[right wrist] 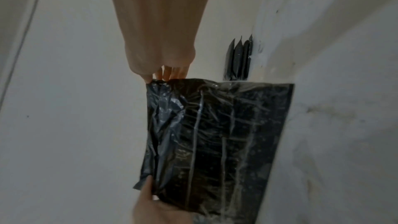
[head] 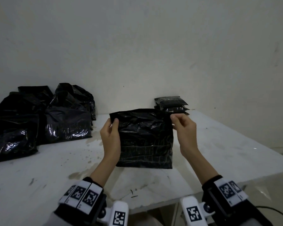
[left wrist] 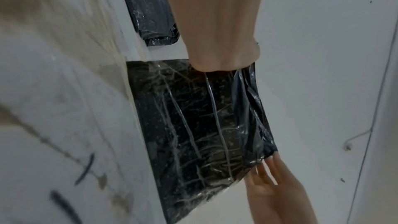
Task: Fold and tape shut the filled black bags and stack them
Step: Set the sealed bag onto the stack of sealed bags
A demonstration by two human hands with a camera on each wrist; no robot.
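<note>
A filled black bag stands upright on the white table, its loose crinkled top held up. My left hand pinches the top left corner, thumb in front. My right hand pinches the top right corner. The left wrist view has the same black bag below my left hand, with the right hand at its far corner. From the right wrist, the black bag hangs from my right hand, and my left hand grips the other corner.
A heap of loose filled black bags lies at the back left by the wall. A small stack of folded taped bags sits at the back right, seen also as folded taped bags. The table's right edge slants close by.
</note>
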